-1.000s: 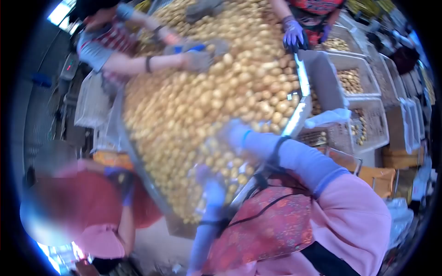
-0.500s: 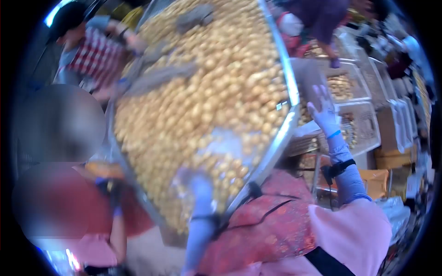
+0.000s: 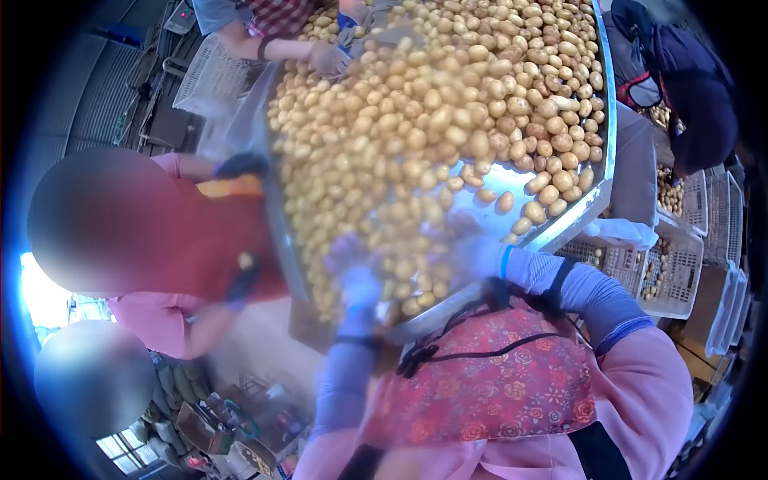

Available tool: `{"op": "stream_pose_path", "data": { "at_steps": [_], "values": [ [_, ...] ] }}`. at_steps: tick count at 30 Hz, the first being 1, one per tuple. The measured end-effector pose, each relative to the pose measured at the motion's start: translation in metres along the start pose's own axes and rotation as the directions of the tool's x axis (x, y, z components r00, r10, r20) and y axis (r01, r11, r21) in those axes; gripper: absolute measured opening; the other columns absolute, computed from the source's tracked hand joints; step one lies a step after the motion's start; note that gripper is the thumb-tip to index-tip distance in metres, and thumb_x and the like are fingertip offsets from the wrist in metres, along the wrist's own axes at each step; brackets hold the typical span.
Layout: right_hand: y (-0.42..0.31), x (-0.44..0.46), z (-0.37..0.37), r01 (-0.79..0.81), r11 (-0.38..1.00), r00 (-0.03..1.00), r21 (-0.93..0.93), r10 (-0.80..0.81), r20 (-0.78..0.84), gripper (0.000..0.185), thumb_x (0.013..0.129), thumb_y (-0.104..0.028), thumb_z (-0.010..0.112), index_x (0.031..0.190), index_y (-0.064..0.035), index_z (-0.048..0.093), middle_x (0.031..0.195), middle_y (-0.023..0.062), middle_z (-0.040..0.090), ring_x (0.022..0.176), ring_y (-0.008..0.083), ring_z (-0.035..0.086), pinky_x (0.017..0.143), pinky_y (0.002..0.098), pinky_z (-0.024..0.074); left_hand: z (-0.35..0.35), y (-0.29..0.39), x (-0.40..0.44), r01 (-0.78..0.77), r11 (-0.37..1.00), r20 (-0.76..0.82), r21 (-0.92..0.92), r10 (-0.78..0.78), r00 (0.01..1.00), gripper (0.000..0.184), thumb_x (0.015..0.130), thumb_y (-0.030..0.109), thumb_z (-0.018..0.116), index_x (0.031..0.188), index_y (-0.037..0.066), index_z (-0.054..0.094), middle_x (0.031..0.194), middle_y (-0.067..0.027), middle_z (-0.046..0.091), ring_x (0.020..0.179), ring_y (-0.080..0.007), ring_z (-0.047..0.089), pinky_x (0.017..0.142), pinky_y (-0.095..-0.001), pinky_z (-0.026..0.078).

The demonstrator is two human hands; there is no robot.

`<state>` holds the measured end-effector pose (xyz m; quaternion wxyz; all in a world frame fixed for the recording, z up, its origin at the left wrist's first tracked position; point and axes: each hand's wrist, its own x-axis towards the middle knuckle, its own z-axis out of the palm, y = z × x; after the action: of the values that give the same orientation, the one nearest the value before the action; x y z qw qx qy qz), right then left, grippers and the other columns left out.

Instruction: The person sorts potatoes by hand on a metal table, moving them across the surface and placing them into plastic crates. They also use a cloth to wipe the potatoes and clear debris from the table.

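Note:
A metal-edged sorting table [image 3: 612,136] is heaped with small yellow-brown potatoes [image 3: 416,104]. My left hand [image 3: 352,260] lies among the potatoes near the table's narrow front end, its fingers blurred. To its right my right hand [image 3: 472,244], gloved and smeared by motion, is at the edge of the heap beside a patch of bare metal surface [image 3: 500,196]. Potatoes lie between the two hands. Whether either hand grips a potato cannot be made out.
Across the table a person in a checked apron [image 3: 276,16] has gloved hands on the potatoes. A person in red [image 3: 232,240] stands at the left edge. Another person bends at the upper right [image 3: 696,96]. White crates [image 3: 676,276] with potatoes stand at the right.
My right hand has come from above the crates back onto the table. The view has turned, and bare metal shows in front of my right hand. The checked-apron person's hands are again on the potatoes.

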<state>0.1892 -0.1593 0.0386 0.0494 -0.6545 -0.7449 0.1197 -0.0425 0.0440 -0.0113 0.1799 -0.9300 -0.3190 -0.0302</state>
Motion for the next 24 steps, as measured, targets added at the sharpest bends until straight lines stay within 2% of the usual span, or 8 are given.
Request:
{"op": "stream_pose_path", "data": {
  "at_steps": [3, 6, 8, 12, 15, 18, 21, 24],
  "values": [
    [0.016, -0.004, 0.009, 0.207, 0.959, 0.978, 0.192, -0.199, -0.061, 0.059, 0.084, -0.046, 0.063, 0.14, -0.036, 0.047, 0.136, 0.0111, 0.055, 0.13, 0.0243, 0.048, 0.116, 0.0453, 0.023, -0.039, 0.056, -0.003, -0.19, 0.859, 0.207, -0.475, 0.319, 0.925, 0.072, 0.091, 0.037, 0.053, 0.147, 0.0, 0.028, 0.147, -0.0265, 0.032, 0.14, -0.041, 0.027, 0.116, -0.0551, 0.013],
    [0.049, 0.009, -0.042, -0.252, 0.895, 0.968, 0.369, 0.237, 0.086, 0.036, 0.086, -0.022, 0.058, 0.121, -0.0257, 0.064, 0.112, 0.0076, 0.068, 0.101, 0.0223, 0.065, 0.09, 0.0425, 0.0483, -0.059, 0.035, 0.0, -0.326, 0.762, 0.279, -0.56, 0.544, 0.792, 0.069, 0.09, 0.036, 0.055, 0.146, 0.001, 0.032, 0.147, -0.025, 0.033, 0.14, -0.0402, 0.027, 0.116, -0.0538, 0.017],
    [0.071, 0.026, -0.047, -0.216, 0.958, 0.854, 0.19, 0.28, -0.438, 0.03, 0.085, -0.014, 0.057, 0.113, -0.018, 0.067, 0.107, 0.0082, 0.068, 0.087, 0.0257, 0.069, 0.073, 0.0407, 0.0545, -0.047, 0.026, 0.008, -0.356, 0.811, 0.075, -0.465, 0.437, 0.896, 0.066, 0.089, 0.034, 0.057, 0.144, 0.002, 0.037, 0.146, -0.0232, 0.036, 0.137, -0.0382, 0.032, 0.114, -0.0533, 0.02],
    [0.095, 0.084, -0.005, -0.426, 0.905, 0.882, 0.003, 0.416, -0.22, 0.018, 0.084, -0.013, 0.058, 0.1, -0.0119, 0.066, 0.102, 0.0092, 0.067, 0.088, 0.0279, 0.067, 0.075, 0.0409, 0.0532, -0.077, 0.047, 0.096, -0.223, 0.813, 0.117, -0.538, 0.334, 0.935, 0.043, 0.091, 0.023, 0.054, 0.13, 0.004, 0.055, 0.126, -0.0203, 0.057, 0.12, -0.0336, 0.052, 0.107, -0.0511, 0.034],
    [0.07, 0.064, -0.041, -0.474, 0.708, 0.837, 0.523, 0.547, 0.017, 0.018, 0.085, -0.012, 0.057, 0.102, -0.0087, 0.064, 0.101, 0.0096, 0.065, 0.087, 0.0296, 0.065, 0.076, 0.0419, 0.0527, -0.03, 0.068, 0.139, -0.326, 0.774, -0.088, -0.543, 0.335, 0.938, 0.03, 0.09, 0.016, 0.052, 0.116, 0.005, 0.063, 0.11, -0.0181, 0.065, 0.106, -0.0329, 0.061, 0.095, -0.049, 0.045],
    [0.076, 0.029, 0.001, -0.362, 0.893, 0.867, 0.268, 0.428, -0.255, 0.022, 0.086, -0.013, 0.057, 0.107, -0.0071, 0.061, 0.101, 0.0081, 0.063, 0.08, 0.0232, 0.063, 0.072, 0.0353, 0.0524, -0.03, 0.092, 0.177, -0.265, 0.858, 0.146, -0.44, 0.36, 0.921, 0.021, 0.088, 0.012, 0.052, 0.103, 0.005, 0.066, 0.097, -0.0164, 0.066, 0.093, -0.0322, 0.065, 0.08, -0.048, 0.051],
    [0.08, -0.023, -0.018, -0.019, -0.21, 0.788, 0.977, 0.599, 0.144, 0.026, 0.089, -0.015, 0.058, 0.113, -0.0084, 0.059, 0.101, 0.0065, 0.062, 0.077, 0.0151, 0.059, 0.068, 0.0275, 0.0503, -0.077, 0.093, 0.19, -0.064, 0.735, 0.273, -0.675, 0.329, 0.904, 0.024, 0.087, 0.012, 0.054, 0.104, 0.002, 0.068, 0.093, -0.0176, 0.068, 0.086, -0.0353, 0.067, 0.074, -0.0449, 0.054],
    [0.064, -0.079, -0.031, 0.197, -0.412, 0.79, 0.89, 0.604, 0.104, 0.041, 0.097, -0.04, 0.052, 0.126, -0.011, 0.051, 0.119, 0.003, 0.057, 0.088, 0.016, 0.061, 0.068, 0.0273, 0.052, -0.094, 0.108, 0.177, 0.159, 0.216, 0.21, -0.963, 0.238, 0.948, 0.032, 0.089, 0.017, 0.055, 0.115, -0.001, 0.063, 0.107, -0.0202, 0.065, 0.098, -0.0371, 0.063, 0.086, -0.043, 0.05]
  ]
}}
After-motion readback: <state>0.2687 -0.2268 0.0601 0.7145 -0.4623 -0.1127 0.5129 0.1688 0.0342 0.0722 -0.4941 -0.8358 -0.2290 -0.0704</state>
